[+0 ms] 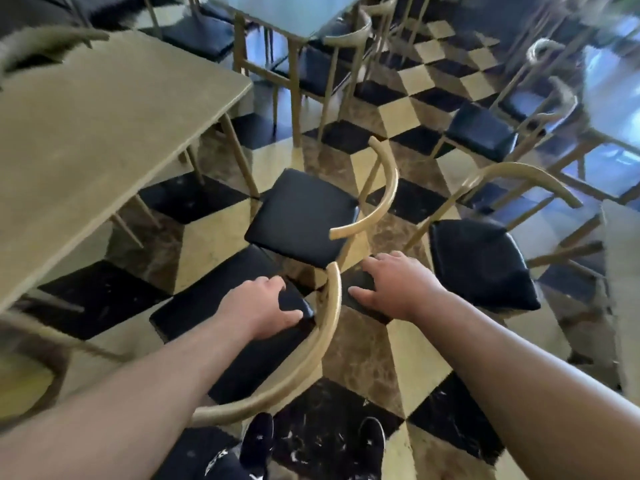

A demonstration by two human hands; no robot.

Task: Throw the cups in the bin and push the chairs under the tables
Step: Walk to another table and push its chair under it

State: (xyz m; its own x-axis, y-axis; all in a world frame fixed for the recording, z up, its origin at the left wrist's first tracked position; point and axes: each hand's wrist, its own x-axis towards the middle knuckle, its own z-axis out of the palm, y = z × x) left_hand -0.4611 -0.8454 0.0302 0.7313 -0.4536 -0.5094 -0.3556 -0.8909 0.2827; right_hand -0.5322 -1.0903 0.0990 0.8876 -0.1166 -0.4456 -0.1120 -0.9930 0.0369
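The bench (pixel 86 133) lies ahead-left of both hands. The left hand (pixel 263 306) rests spread on the near chair (pixel 242 327) seat, gripping nothing; the right hand (pixel 394 285), open and empty, hovers just right of its backrest.

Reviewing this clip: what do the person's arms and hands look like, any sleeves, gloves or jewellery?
Both forearms are bare as far as the frame shows, with no sleeves in view. The left hand and right hand wear no gloves, and no watch, ring or bracelet shows on either.
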